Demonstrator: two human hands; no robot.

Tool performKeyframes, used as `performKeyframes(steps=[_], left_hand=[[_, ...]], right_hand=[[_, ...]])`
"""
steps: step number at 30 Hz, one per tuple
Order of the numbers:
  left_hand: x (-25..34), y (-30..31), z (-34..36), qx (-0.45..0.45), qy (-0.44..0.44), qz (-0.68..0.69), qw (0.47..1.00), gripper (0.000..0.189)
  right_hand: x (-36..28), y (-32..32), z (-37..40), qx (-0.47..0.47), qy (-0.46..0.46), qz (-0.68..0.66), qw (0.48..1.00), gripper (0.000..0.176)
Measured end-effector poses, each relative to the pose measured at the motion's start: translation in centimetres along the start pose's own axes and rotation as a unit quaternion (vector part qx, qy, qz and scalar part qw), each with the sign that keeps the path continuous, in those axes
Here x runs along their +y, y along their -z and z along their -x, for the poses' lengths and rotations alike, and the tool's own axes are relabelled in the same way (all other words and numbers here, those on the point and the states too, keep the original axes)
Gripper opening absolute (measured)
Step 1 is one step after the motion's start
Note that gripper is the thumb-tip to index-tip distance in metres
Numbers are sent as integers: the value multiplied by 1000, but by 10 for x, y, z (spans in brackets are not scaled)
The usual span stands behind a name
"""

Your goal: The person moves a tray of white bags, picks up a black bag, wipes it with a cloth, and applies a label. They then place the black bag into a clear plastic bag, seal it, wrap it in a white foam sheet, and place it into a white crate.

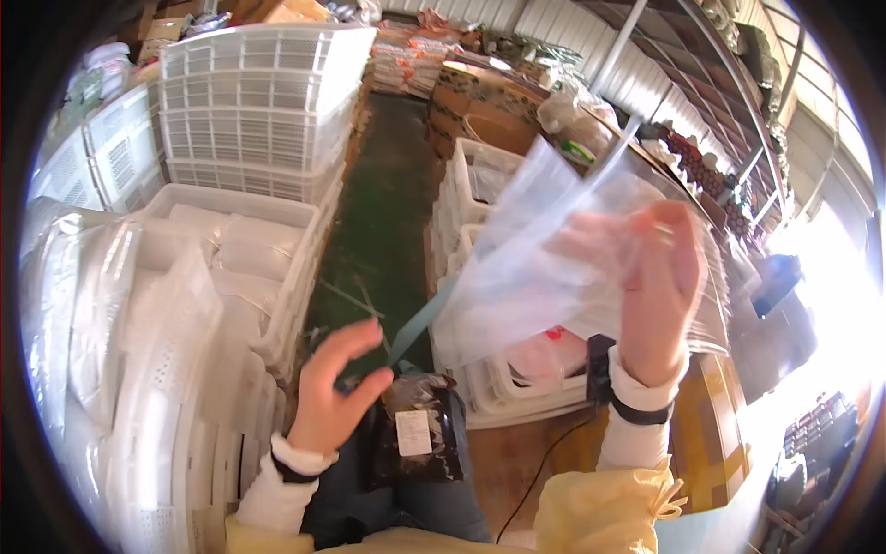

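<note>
A clear plastic bag [517, 249], smeared by motion, is raised on the right side with my right hand [664, 263] gripping it. Lower down, my left hand [337, 383] has its thumb and forefinger spread apart and holds nothing. Just past its fingertips runs a pale green strap [423, 321], partly behind the bag. Near that hand, over my lap, lies a dark, glossy package [434, 462] with a white printed label [413, 433].
White crates [318, 222] holding clear-wrapped packs stand on the left, with tall stacked baskets [254, 102] behind. More white crates [480, 406] are stacked at right, beside a taped carton [715, 443]. A green floor strip [383, 175] runs between. A black cable [544, 457] crosses below.
</note>
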State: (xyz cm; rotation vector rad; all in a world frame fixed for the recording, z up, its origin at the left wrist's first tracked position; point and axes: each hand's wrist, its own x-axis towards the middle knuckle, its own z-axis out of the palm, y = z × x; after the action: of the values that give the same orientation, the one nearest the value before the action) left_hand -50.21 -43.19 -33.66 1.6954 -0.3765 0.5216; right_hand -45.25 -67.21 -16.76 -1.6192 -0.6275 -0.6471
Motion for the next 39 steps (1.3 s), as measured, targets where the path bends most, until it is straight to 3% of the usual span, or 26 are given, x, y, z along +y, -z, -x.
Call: performKeyframes(steps=[2,4,7,8,9,11,13,16,17,20,21,23,25,26,27,31,34,37,39], left_hand=[[3,7,-39,9,22,63,998,62],[2,7,-72,-32,72,129,989,67],[-31,-1,-100,-226,172,341,896,64],[-39,-1,-99,-243,194,291,905,59],[-44,-2,-90,-205,225,312,900,55],[-46,-6,-78,-156,278,379,869,49],[-38,-12,-64,-122,325,475,809,44],[-78,-28,-44,-173,323,486,793,30],[-82,-28,-41,-135,330,461,812,23],[-88,-10,-34,-28,342,361,867,22],[-81,-10,-34,57,327,317,888,13],[-81,-7,-33,153,263,254,918,12],[-76,-10,-33,192,217,227,930,14],[-68,-13,-33,171,220,239,930,15],[-58,-16,-32,149,223,251,930,16],[-59,-18,-29,60,236,395,886,29],[-53,-18,-24,11,222,425,878,33],[-48,-24,-22,-15,203,417,886,34],[-49,-26,-20,6,202,415,887,33]], right_hand=[[0,-14,-6,-48,-88,-57,993,3],[16,-30,-4,-70,-153,-237,957,3],[38,-38,-3,-65,-151,-313,935,3],[48,-38,-2,-52,-161,-305,937,3],[66,-30,0,-26,-155,-196,968,2],[81,-26,1,15,-161,-143,976,1],[86,-39,6,31,-192,-255,947,4],[124,-40,8,1,-196,-202,960,1],[130,-46,8,19,-196,-210,958,3],[155,-41,10,48,-196,-55,978,6],[156,-47,17,26,-85,42,995,12],[153,-69,40,-21,146,222,964,24],[124,-89,76,-252,-37,92,963,44],[119,-103,91,-280,-88,81,952,48],[120,-114,101,-271,-54,80,958,52],[124,-123,113,-244,-187,-25,951,61],[128,-131,122,-133,-280,-200,930,48],[133,-138,120,-51,-276,-263,923,35],[145,-132,121,-65,-343,-297,889,26]])
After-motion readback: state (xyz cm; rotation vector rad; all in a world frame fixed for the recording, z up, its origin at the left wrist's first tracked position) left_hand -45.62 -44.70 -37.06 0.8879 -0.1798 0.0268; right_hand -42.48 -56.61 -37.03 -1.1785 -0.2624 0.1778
